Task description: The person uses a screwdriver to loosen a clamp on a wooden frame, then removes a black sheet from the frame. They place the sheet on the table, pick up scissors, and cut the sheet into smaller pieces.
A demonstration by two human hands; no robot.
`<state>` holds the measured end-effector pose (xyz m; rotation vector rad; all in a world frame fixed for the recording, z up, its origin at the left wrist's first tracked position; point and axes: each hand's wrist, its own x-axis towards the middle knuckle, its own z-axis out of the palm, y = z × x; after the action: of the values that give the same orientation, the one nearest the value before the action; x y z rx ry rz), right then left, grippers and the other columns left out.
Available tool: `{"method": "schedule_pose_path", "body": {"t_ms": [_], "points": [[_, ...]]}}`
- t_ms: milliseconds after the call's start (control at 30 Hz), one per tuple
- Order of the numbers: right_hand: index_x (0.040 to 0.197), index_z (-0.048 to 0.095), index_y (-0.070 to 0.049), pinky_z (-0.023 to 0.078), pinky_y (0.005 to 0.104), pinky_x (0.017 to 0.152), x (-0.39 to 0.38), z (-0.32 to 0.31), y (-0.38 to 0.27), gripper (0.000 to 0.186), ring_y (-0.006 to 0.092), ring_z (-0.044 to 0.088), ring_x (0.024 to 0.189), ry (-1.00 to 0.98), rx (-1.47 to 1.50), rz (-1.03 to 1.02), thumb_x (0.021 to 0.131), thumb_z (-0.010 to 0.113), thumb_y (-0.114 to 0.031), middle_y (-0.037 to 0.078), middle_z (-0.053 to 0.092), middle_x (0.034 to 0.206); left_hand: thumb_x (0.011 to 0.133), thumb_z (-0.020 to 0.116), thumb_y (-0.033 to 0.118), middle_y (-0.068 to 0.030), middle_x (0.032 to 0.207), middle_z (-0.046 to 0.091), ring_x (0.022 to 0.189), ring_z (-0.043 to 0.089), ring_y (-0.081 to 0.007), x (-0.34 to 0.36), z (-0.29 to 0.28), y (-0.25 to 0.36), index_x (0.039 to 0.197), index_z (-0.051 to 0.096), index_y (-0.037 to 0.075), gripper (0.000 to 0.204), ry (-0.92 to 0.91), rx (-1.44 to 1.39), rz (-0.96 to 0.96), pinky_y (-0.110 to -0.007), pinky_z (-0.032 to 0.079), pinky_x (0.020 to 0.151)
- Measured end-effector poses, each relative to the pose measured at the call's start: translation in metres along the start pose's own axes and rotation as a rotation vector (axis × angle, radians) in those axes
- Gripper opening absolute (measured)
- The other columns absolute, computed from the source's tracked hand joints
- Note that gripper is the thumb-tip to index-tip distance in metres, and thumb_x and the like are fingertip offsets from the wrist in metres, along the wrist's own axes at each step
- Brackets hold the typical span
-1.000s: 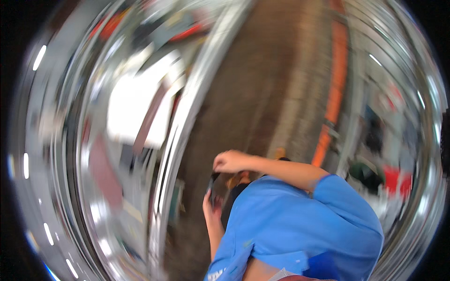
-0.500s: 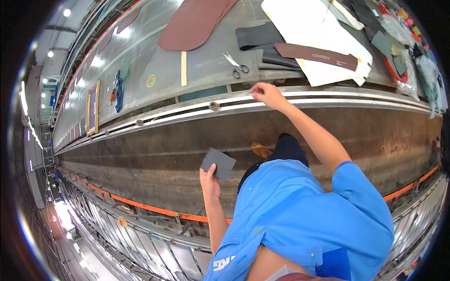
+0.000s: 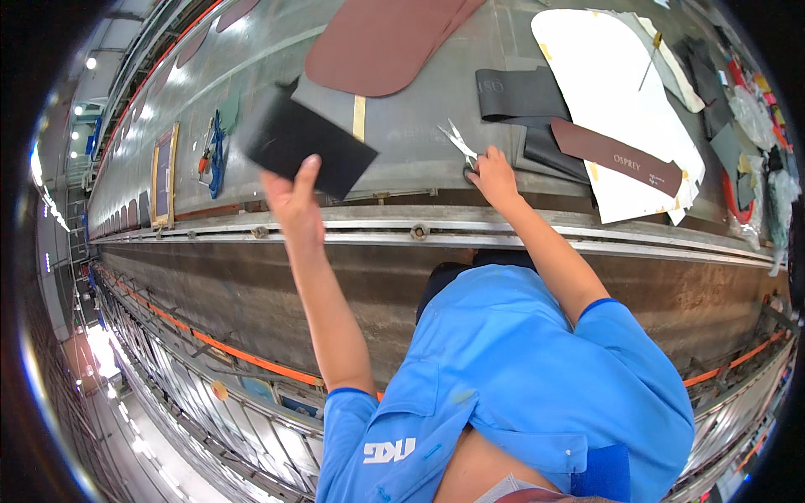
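Note:
My left hand [image 3: 296, 210] grips a dark rectangular piece of sheet material [image 3: 314, 138], perhaps leather, by its near edge, thumb on top. The piece is raised over the table's front part and its left end is blurred. At the table's near edge, my right hand [image 3: 496, 178] is closed on the handles of the scissors [image 3: 459, 138]. The blades lie slightly apart and point away to the left. Just right of that hand is a folded black strip [image 3: 549, 151]. A brown printed strip [image 3: 616, 159] lies across a white sheet [image 3: 579, 63] farther right.
Large maroon rounded panels [image 3: 369, 50] lie at the back of the grey table. A narrow yellowish strip [image 3: 359, 117] sits below them. A wooden frame [image 3: 164, 176] and a blue-and-orange tool [image 3: 210, 159] are at left. A metal rail [image 3: 369, 230] runs along the front edge.
My left hand has lifted the dark piece from beside my body up over the table. My right hand has moved onto the scissors' handles. I am closer to the table.

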<state>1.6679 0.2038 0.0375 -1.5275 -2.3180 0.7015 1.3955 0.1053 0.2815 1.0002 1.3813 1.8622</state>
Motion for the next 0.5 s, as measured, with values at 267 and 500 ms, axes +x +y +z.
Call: {"method": "schedule_pose_path", "body": {"t_ms": [267, 500], "points": [[0.111, 0.062, -0.002, 0.056, 0.0361, 0.085, -0.005, -0.046, 0.002, 0.03, 0.0287, 0.07, 0.095, -0.592, 1.026, 0.546, 0.085, 0.073, -0.01, 0.017, 0.068, 0.116, 0.094, 0.069, 0.02, -0.0067, 0.104, 0.068, 0.093, 0.065, -0.019, 0.024, -0.037, -0.22, 0.118, 0.061, 0.004, 0.03, -0.106, 0.172, -0.919, -0.038, 0.052, 0.078], [0.132, 0.058, -0.008, 0.056, 0.0266, 0.077, -0.091, -0.029, -0.067, 0.041, 0.0198, 0.07, 0.099, -0.644, 1.616, 0.658, 0.095, 0.07, -0.021, 0.003, 0.067, 0.096, 0.095, 0.067, 0.02, -0.0081, 0.102, 0.067, 0.092, 0.066, -0.0198, -0.007, -0.064, -0.248, 0.117, 0.059, 0.004, 0.029, -0.217, 0.055, -1.113, -0.04, 0.058, 0.079]]}}
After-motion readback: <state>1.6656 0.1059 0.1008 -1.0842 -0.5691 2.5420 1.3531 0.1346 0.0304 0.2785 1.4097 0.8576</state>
